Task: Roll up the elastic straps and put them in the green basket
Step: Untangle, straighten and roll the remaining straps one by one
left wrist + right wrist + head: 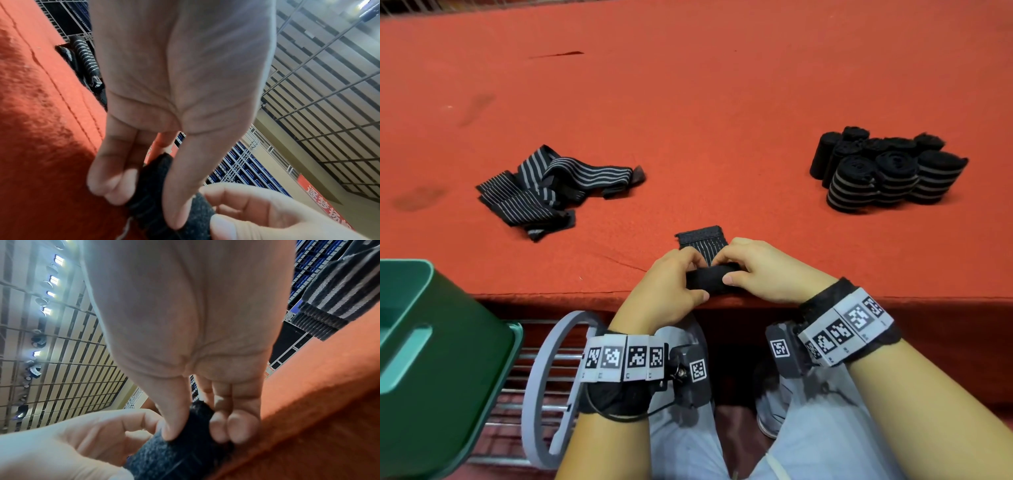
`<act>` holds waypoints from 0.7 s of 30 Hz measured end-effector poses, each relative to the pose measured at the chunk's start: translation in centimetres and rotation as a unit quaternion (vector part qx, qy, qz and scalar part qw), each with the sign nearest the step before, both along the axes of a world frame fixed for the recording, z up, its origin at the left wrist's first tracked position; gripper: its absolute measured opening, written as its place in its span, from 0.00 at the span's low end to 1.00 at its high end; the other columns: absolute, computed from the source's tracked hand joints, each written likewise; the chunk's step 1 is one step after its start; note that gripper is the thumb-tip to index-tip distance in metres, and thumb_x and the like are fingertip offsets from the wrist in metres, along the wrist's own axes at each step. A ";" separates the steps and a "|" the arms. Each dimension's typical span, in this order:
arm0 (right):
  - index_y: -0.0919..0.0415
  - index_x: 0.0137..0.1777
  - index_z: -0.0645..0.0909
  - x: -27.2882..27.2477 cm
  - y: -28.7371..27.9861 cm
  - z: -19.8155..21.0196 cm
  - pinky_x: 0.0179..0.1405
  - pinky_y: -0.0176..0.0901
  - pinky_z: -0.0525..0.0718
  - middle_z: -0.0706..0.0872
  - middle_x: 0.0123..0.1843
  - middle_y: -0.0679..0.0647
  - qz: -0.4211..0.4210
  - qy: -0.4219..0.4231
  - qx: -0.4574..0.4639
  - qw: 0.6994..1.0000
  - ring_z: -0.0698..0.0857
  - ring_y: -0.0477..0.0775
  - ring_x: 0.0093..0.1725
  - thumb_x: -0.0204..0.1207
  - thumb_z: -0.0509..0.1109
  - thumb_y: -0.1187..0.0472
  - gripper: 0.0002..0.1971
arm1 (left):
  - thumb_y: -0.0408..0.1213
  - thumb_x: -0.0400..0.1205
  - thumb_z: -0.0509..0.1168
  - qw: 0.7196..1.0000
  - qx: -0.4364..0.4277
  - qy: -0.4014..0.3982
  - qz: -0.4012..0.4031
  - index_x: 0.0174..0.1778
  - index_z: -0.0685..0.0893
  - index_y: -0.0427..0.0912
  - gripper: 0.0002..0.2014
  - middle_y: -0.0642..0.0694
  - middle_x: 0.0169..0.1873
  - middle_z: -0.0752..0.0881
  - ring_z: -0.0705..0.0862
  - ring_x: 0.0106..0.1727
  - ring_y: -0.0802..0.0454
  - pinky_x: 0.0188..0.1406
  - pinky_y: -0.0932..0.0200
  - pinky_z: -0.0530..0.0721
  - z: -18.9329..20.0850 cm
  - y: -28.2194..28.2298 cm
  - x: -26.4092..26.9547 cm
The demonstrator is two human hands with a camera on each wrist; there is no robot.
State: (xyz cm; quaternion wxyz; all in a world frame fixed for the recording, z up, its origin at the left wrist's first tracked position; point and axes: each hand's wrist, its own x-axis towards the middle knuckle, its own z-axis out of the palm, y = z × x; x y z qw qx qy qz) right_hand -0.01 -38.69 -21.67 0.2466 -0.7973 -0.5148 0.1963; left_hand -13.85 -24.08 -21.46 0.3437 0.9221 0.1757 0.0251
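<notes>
— What's over on the left?
— A green basket point(445, 359) off the near edge of the bench point(722, 85), then a loose heap of striped straps point(551, 188) lying on the red cloth.

— And in the middle?
— The left hand point(667, 291) and right hand point(767, 274) both pinch one half-rolled strap point(705, 253) at the bench's near edge, thumbs on the roll, its flat tail stretching away from them.

— Further right?
— A cluster of finished rolls point(887, 168), standing close together, well apart from the hands.
</notes>
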 end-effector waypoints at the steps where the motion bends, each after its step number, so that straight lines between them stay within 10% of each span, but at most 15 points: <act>1: 0.50 0.62 0.82 -0.1 0.1 0.0 0.55 0.40 0.71 0.78 0.51 0.43 0.004 0.000 0.005 1.000 0.76 0.40 0.49 0.80 0.71 0.60 0.12 | 0.37 0.73 0.77 1.000 0.002 -0.003 0.000 0.52 0.79 0.53 0.17 0.50 0.50 0.81 0.79 0.51 0.54 0.47 0.59 0.71 0.0 0.0 0.1; 16: 0.51 0.62 0.82 -0.3 0.4 -0.6 0.53 0.38 0.71 0.76 0.55 0.46 -0.032 -0.031 0.064 0.997 0.75 0.42 0.48 0.78 0.73 0.58 0.13 | 0.36 0.81 0.70 0.996 -0.071 -0.031 0.041 0.51 0.76 0.59 0.12 0.52 0.43 0.84 0.86 0.36 0.47 0.46 0.38 0.88 -0.7 0.4 0.7; 21: 0.47 0.67 0.80 -0.3 0.3 -1.0 0.50 0.39 0.75 0.73 0.57 0.44 -0.018 -0.022 0.045 0.999 0.75 0.36 0.44 0.69 0.79 0.62 0.26 | 0.39 0.82 0.69 0.997 -0.022 -0.038 0.068 0.58 0.84 0.49 0.09 0.52 0.52 0.79 0.83 0.52 0.46 0.62 0.43 0.82 -0.9 0.4 1.1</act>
